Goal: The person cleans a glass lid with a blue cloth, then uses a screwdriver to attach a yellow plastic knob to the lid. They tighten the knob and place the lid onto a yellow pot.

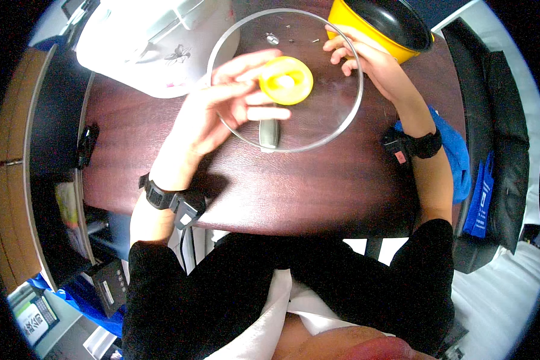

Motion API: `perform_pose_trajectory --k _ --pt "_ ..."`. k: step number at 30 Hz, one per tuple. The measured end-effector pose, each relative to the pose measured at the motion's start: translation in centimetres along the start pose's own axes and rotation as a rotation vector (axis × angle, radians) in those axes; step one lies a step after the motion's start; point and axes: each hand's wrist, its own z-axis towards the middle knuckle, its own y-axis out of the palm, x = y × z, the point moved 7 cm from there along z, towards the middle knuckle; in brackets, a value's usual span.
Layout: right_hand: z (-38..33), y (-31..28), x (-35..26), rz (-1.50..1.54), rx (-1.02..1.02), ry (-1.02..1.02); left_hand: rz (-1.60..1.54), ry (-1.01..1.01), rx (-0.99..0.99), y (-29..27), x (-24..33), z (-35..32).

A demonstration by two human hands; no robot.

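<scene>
A round glass pot lid (336, 114) with a metal rim is held over the dark wooden table (294, 192). My left hand (228, 108) grips it from the left, fingers under the glass next to its yellow knob (286, 80). My right hand (366, 57) holds the lid's far right rim with its fingertips. Beyond the right hand stands a yellow pot (390, 27) with a black inside. A screw (272, 38) and small bits lie on the table, seen through the glass.
A white appliance (156, 42) stands at the table's far left. A blue cloth (453, 150) lies at the right edge beside a black chair (498, 144). Shelves with odds and ends (72, 210) run along the left side.
</scene>
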Motion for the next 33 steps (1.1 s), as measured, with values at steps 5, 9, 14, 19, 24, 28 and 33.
perform_pose_trajectory --k 5,9,14,19,24,28,33 --pt "1.5 -0.4 0.9 -0.11 0.005 0.057 -0.263 -0.164 -0.099 0.6 -2.5 -1.2" --pt "2.0 -0.3 2.7 -0.385 -0.04 0.121 -0.228 -0.25 -0.085 0.7 -3.8 -1.6" --pt "2.5 -0.3 3.9 -0.513 0.039 0.24 -0.19 -0.273 -0.092 0.0 -4.4 -2.0" --pt "4.9 1.6 3.1 -0.85 0.14 0.104 -0.152 -0.268 -0.074 -0.4 -4.4 -2.1" --pt "6.4 3.3 2.2 -0.99 0.067 0.287 -0.092 -0.216 -0.041 -1.1 -3.8 -1.9" --pt "7.2 3.8 2.5 -1.103 0.056 0.234 -0.112 -0.191 -0.014 -1.1 -3.6 -1.7" --pt "8.3 2.0 4.4 -1.104 0.12 0.197 -0.139 -0.177 -0.031 -0.9 -3.5 -1.6"
